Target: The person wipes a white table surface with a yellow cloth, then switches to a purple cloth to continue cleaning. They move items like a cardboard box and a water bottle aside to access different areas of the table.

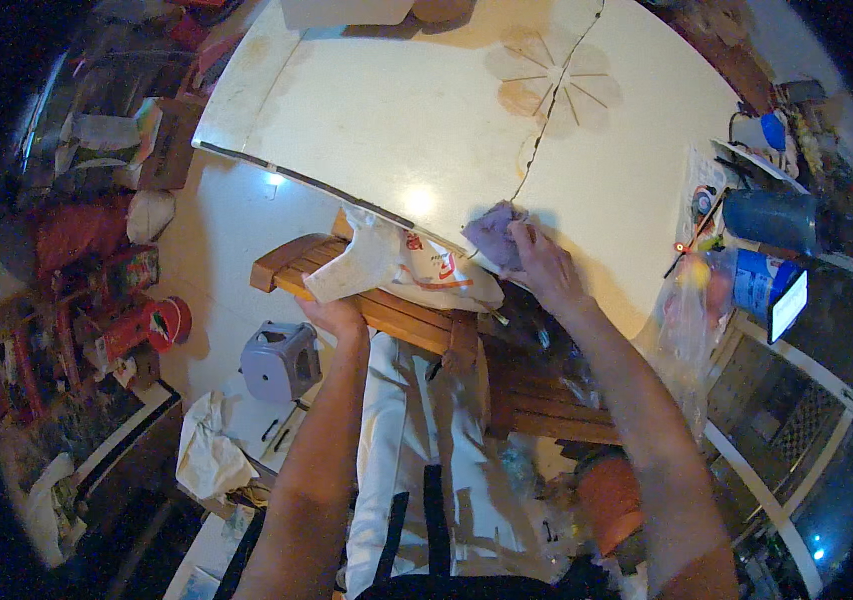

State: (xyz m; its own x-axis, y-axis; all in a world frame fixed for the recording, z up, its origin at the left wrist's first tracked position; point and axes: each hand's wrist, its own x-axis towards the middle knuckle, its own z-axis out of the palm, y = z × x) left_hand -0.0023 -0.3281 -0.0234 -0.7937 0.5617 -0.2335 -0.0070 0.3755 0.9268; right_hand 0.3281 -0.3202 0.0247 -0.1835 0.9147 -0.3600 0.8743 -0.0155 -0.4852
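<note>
My right hand [546, 262] presses a crumpled purple cloth [498, 232] onto the near edge of a white tabletop [366, 112], beside a long dark crack. My left hand [333, 315] is under the left part of a slatted wooden chair or stool [404, 321], against its edge; most of its fingers are hidden. Over the wooden slats lies a white plastic bag [366, 262] with red print, just below the table's edge.
A grey plastic step stool [280, 360] stands at the left. Along the right are a clear bag [689, 315], a blue container [760, 281] and a lit phone [788, 306]. A box [164, 142] and a red bucket [170, 324] are at the far left.
</note>
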